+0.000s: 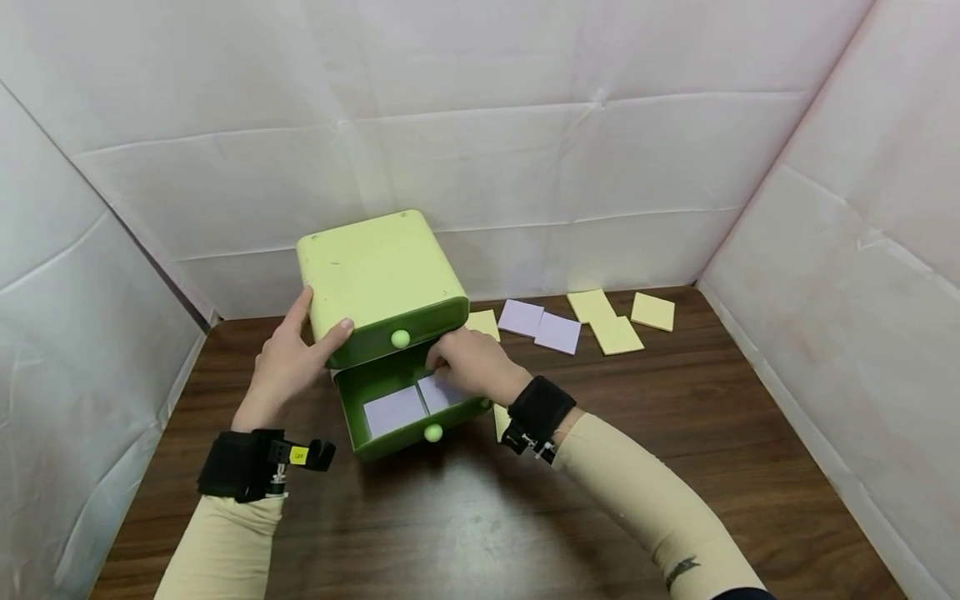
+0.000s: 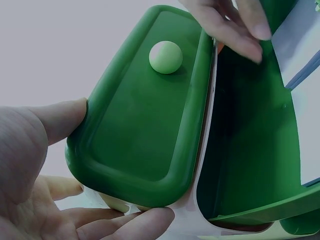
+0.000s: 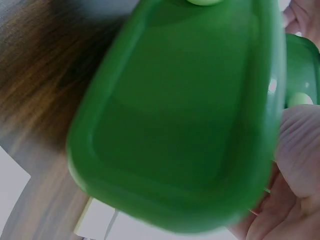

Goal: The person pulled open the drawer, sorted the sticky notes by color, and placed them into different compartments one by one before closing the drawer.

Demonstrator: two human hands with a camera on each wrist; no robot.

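Drawer unit, lower drawer [image 1: 390, 417] open toward 6 o'clock.
Left hand [image 1: 288, 358] clasps the drawer unit [image 1: 378, 275] at its 9 o'clock side, thumb on the top drawer front; right hand [image 1: 472, 362], fingers curled, pinches a lilac note [image 1: 438, 392] inside the drawer's 3 o'clock half.

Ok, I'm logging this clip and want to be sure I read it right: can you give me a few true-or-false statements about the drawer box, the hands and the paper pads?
1. The lower drawer of the green drawer box is pulled open. True.
2. The left hand lies flat on the table, away from the box. False: it holds the box at its left side.
3. The right hand reaches into the lower drawer, where purple pads lie. True.
4. The upper drawer is pulled out as well. False: it is pushed in.
5. Yellow pads and purple ones lie on the table behind the box. True.
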